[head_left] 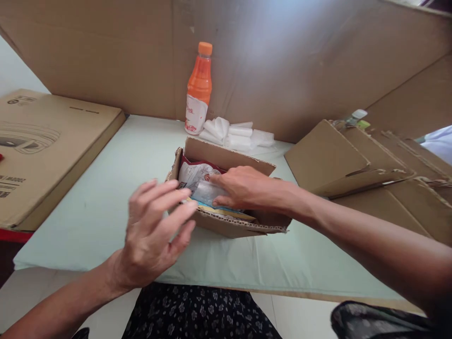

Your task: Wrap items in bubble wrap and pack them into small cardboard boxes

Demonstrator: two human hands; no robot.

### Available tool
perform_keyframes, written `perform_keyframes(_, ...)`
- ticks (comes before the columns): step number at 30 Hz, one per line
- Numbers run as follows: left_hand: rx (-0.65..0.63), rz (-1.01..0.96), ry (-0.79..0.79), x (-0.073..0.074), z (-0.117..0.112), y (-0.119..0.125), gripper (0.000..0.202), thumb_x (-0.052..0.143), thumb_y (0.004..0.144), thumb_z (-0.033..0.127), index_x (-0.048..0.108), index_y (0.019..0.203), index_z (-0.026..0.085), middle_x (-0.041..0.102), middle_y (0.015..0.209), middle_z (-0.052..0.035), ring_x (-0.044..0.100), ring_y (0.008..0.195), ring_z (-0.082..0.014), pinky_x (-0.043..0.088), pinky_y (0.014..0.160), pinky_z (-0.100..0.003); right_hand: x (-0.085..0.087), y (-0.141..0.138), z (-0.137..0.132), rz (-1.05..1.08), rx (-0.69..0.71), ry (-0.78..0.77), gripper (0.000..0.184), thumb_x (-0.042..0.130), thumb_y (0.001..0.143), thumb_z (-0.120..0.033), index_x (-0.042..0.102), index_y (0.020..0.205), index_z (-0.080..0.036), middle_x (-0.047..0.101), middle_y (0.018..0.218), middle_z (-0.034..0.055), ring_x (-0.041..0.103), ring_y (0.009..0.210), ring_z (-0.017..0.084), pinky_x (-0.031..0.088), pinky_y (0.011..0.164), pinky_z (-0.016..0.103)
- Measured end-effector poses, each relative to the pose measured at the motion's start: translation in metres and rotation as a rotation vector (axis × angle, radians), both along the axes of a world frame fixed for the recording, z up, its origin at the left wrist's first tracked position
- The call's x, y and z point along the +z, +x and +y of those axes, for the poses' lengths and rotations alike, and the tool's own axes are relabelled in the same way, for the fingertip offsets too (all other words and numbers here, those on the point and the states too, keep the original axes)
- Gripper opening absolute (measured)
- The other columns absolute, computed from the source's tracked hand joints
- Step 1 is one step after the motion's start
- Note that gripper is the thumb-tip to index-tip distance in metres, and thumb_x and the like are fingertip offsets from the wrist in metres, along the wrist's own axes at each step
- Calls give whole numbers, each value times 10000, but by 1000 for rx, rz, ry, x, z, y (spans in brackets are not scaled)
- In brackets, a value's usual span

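Observation:
An open cardboard box point(226, 223) stands on the table in front of me. Inside it are a white and dark red printed packet point(192, 173), a yellow and blue flat packet point(226, 210) and a clear plastic air pillow point(206, 193). My right hand point(243, 187) reaches into the box from the right, its thumb and fingers closed around the end of the air pillow; the palm hides part of the contents. At the box's near left corner, my left hand point(155, 221) hovers with fingers apart, slightly blurred and holding nothing.
Behind the box stand an orange bottle point(198, 89) and a pile of clear air pillows point(236, 134). A large flat carton point(52, 155) lies at the left. More open cardboard boxes point(339, 160) sit at the right, and a tall cardboard panel point(116, 56) encloses the back.

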State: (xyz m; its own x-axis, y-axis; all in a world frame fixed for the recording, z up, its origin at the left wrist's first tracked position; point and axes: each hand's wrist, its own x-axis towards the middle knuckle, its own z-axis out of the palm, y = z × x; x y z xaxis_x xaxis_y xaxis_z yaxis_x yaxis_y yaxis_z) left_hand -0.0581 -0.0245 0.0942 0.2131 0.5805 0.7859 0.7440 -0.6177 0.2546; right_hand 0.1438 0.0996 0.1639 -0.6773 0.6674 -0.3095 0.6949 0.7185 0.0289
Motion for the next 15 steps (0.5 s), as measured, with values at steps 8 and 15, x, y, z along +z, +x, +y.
perform_keyframes(8, 203, -441, -557, -55, -16, -39, 618, 719, 869, 342, 495, 1442, 286, 586, 1407, -86, 586, 1278, -288, 463, 1123, -466, -1, 152, -83, 642, -375, 497, 216, 598, 955, -444, 733, 980, -278, 775, 872, 21, 717, 704, 209, 556, 648, 330)
perform_keyframes(15, -172, -761, -837, -76, 20, -32, 1010, 849, 727, 474, 317, 1555, 251, 398, 1598, -147, 456, 1434, -329, 369, 1211, -476, -48, 149, -116, 932, -379, 491, 345, 700, 891, -367, 661, 1219, -270, 730, 1152, 79, 706, 981, 259, 574, 869, 413)
